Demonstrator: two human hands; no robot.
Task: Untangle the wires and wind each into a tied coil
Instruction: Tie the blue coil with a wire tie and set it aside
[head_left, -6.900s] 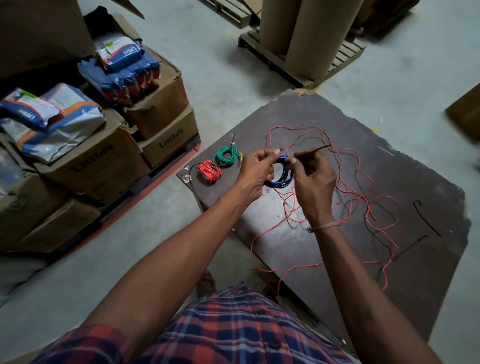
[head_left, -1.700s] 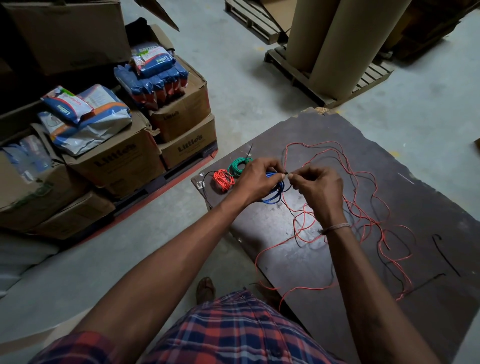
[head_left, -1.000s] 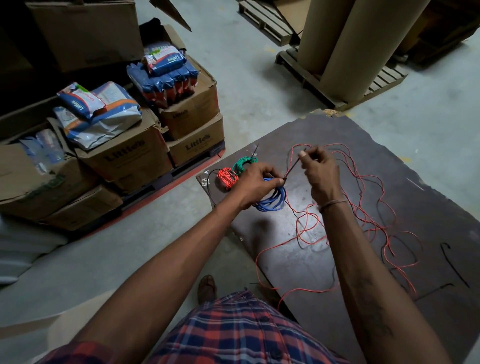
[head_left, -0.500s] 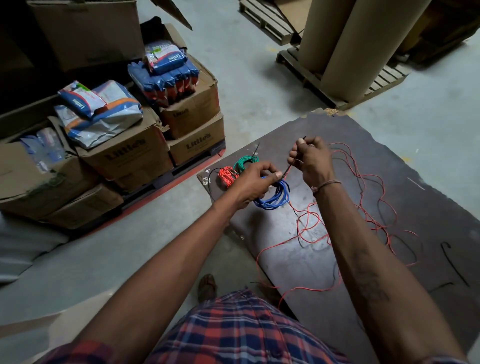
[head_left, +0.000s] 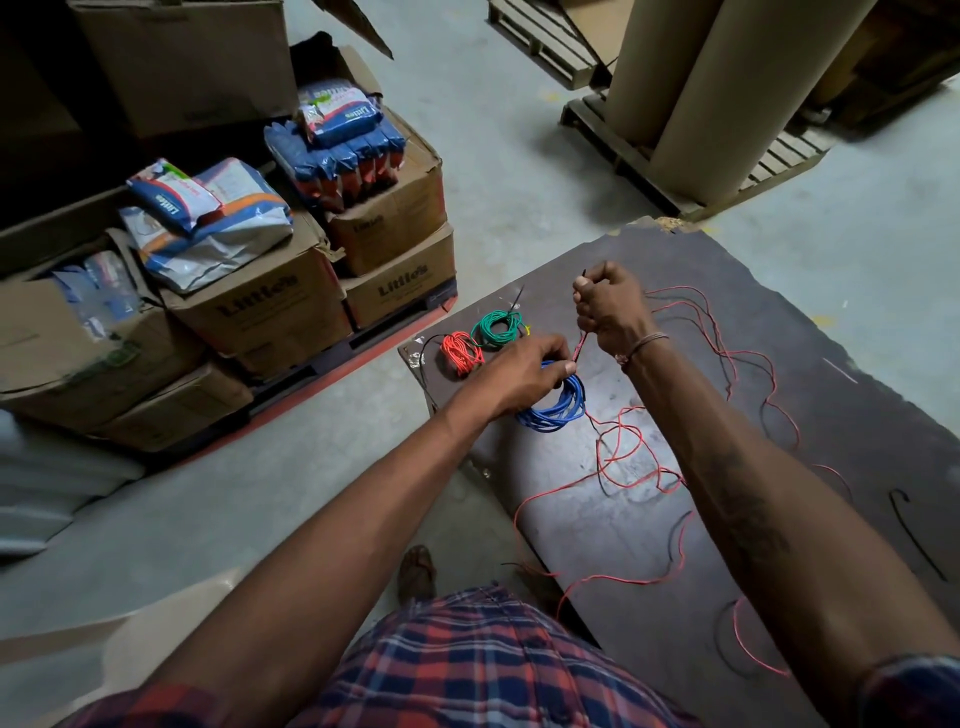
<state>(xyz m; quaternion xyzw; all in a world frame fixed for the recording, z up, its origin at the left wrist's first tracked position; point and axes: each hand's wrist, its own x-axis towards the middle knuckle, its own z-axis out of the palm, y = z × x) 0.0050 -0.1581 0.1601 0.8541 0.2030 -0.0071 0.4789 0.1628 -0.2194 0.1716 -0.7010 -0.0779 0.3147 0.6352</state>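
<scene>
Fingers: left hand (head_left: 524, 371) pinches round blue wire coil (head_left: 558, 408); right hand (head_left: 613, 306) clenches thin dark tie strip (head_left: 581, 347).
Risk: hard pull could snap tie.

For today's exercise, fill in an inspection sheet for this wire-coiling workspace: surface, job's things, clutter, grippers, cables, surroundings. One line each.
Surface: dark board, scuffed, chipped at its far corner.
Job's things: blue coil; red coil and green coil lie wound on the board.
Clutter: short black wire piece on the board.
Grippers: left hand grips the blue coil; right hand pinches a thin tie strand running to it.
Cables: loose red wire and black wire sprawl tangled.
Surroundings: cardboard boxes, packets, paper rolls on a pallet, concrete floor.
</scene>
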